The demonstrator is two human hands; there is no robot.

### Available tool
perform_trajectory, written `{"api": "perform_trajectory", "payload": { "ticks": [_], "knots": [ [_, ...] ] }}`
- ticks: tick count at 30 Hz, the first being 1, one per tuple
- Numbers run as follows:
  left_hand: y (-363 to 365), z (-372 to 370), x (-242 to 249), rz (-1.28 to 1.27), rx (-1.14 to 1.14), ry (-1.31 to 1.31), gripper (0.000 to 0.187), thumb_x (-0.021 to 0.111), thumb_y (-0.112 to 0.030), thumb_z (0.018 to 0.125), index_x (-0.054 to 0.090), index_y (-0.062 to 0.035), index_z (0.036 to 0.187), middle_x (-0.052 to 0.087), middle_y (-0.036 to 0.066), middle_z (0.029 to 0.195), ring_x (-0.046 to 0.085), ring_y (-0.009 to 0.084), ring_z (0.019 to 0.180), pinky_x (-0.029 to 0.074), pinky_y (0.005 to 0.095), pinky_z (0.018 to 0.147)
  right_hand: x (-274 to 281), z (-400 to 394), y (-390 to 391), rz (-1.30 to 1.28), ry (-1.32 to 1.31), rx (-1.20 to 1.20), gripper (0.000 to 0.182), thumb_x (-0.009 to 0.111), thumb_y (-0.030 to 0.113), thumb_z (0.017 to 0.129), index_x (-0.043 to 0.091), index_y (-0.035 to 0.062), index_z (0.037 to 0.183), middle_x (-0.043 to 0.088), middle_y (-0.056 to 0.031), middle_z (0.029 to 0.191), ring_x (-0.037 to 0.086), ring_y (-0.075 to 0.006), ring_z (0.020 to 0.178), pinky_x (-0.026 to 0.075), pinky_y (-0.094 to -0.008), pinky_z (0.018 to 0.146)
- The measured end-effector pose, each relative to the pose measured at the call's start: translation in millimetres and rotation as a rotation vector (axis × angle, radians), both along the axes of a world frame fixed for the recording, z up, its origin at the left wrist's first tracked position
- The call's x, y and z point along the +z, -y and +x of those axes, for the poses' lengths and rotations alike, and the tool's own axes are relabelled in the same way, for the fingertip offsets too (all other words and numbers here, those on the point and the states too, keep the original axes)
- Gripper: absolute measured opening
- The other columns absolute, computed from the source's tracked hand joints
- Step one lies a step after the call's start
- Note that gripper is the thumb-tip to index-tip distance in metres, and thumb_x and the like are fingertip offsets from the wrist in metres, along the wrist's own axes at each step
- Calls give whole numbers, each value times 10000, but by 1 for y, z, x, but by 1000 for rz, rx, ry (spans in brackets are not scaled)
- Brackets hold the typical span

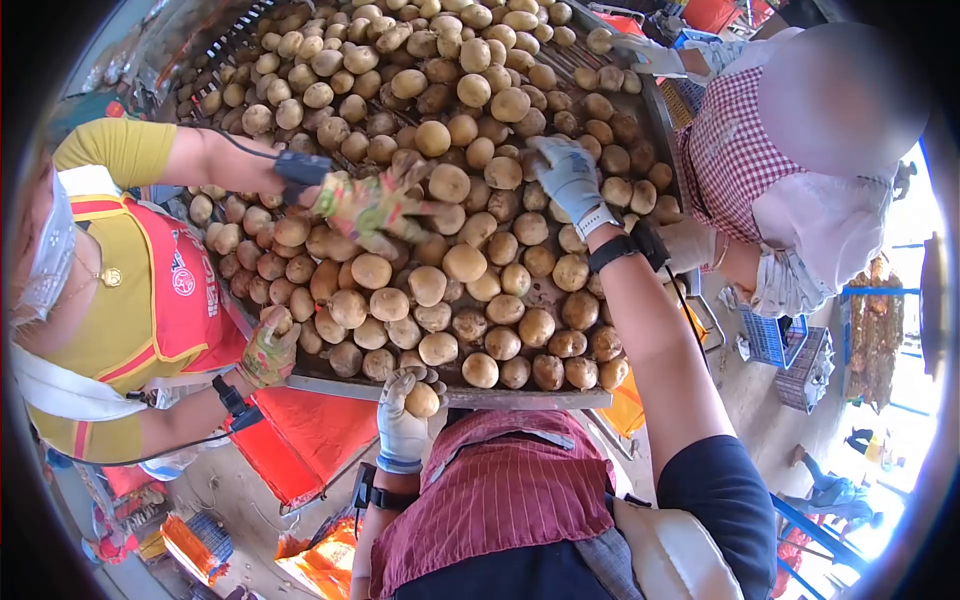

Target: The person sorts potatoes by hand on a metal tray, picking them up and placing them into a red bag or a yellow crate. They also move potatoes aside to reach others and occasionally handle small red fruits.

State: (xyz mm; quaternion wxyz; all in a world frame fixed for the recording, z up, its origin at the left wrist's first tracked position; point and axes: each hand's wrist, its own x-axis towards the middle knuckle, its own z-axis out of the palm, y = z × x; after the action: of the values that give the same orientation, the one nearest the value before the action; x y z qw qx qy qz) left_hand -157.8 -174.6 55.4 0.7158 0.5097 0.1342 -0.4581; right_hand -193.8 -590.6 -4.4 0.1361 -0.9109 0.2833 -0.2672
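My left hand (401,432), in a white glove with blue at the cuff, is at the near edge of the sorting table (480,398). Its fingers are closed around a potato (422,401). My right hand (569,180), gloved in pale blue-white, reaches far over the table and rests on the heap of potatoes (463,264). Its fingers are stretched out, and no potato shows in its grasp. The potatoes are round and tan, some dark with soil, piled higher toward the far side.
To the left, a co-worker in a red apron (180,270) has patterned gloves, one hand (380,205) over the potatoes. Another person in a checked apron (725,140) works at the right edge. Red sacks (310,440) hang below the table; blue crates (772,338) stand on the floor.
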Motion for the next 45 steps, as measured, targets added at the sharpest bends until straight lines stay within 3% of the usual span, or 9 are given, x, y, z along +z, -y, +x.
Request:
{"api": "perform_trajectory", "payload": {
  "ticks": [6, 14, 18, 21, 26, 32, 38, 43, 45],
  "knots": [
    [16, -10, 2, -36, -64, -24, 190, 644, -244, 898, 629, -69, 969, 653, 67, 882, 654, 208, 763, 538, 339, 659, 5, 36, -15, -7, -543, 11, 605, 575, 95, 804, 486, 248, 1383, 606, -90, 1232, 538, -274, 1201, 237, -549, 1138],
    [10, -10, 6, -136, -128, 47, 390, 589, -398, 942, 604, -68, 1150, 651, 92, 968, 642, 224, 760, 528, 346, 633, 49, 9, -73, 206, 248, -55, 406, 650, 202, 827, 587, 131, 1222, 678, -116, 1018, 636, -354, 973, 481, -473, 873],
    [10, -5, -9, -138, -112, 167, 519, 598, -390, 945, 495, -109, 1368, 592, 96, 1170, 617, 199, 780, 510, 305, 652, 72, -43, -190, 474, 63, 628, 434, 658, 229, 816, 582, 132, 1232, 632, -147, 1164, 615, -319, 993, 468, -473, 877],
    [2, 1, -9, -233, 41, -146, 557, 614, -460, 922, 504, -140, 1365, 585, 76, 1188, 606, 195, 776, 507, 330, 638, 52, -69, -190, 191, -616, 182, 450, 581, 155, 826, 580, 169, 1276, 503, -128, 1362, 445, -369, 1273, 360, -560, 994],
    [-3, 8, -4, -253, 26, -209, 544, 512, -623, 917, 587, -175, 1216, 658, 74, 1076, 621, 213, 749, 511, 368, 583, 25, -56, -145, 139, -690, 99, 459, 634, 353, 877, 567, 239, 1316, 482, -157, 1363, 413, -443, 1293, 329, -689, 994],
    [-6, 11, 5, -480, 84, -189, 576, 550, -569, 912, 546, -146, 1303, 645, 119, 1116, 630, 264, 798, 525, 399, 631, 25, -62, -155, 140, -784, 18, 587, 589, 491, 904, 502, 122, 1352, 593, -179, 1265, 546, -393, 1182, 431, -538, 940],
    [-20, 11, -9, -683, 132, -365, 542, 547, -479, 944, 529, -108, 1339, 618, 143, 1228, 642, 235, 848, 557, 400, 645, 4, -66, -141, 310, -471, 29, 584, 648, 504, 866, 564, 32, 1199, 679, -175, 1078, 632, -405, 1007, 520, -467, 839],
    [-11, -4, -9, -568, 148, -266, 640, 481, -576, 944, 514, -81, 1349, 507, 160, 1406, 457, 370, 1331, 395, 577, 1077, 45, -53, -186, 1026, 426, 6, 336, 670, 315, 944, 608, 15, 1082, 629, -15, 911, 561, -104, 775, 504, -255, 686],
    [-6, -11, -10, -602, 133, -357, 684, 467, -613, 929, 500, -85, 1363, 491, 156, 1423, 451, 375, 1334, 373, 615, 1075, 73, -41, -243, 1272, 519, 121, 375, 666, 312, 949, 595, 20, 1173, 627, -31, 1021, 566, -107, 865, 505, -260, 754]
  ]
}}
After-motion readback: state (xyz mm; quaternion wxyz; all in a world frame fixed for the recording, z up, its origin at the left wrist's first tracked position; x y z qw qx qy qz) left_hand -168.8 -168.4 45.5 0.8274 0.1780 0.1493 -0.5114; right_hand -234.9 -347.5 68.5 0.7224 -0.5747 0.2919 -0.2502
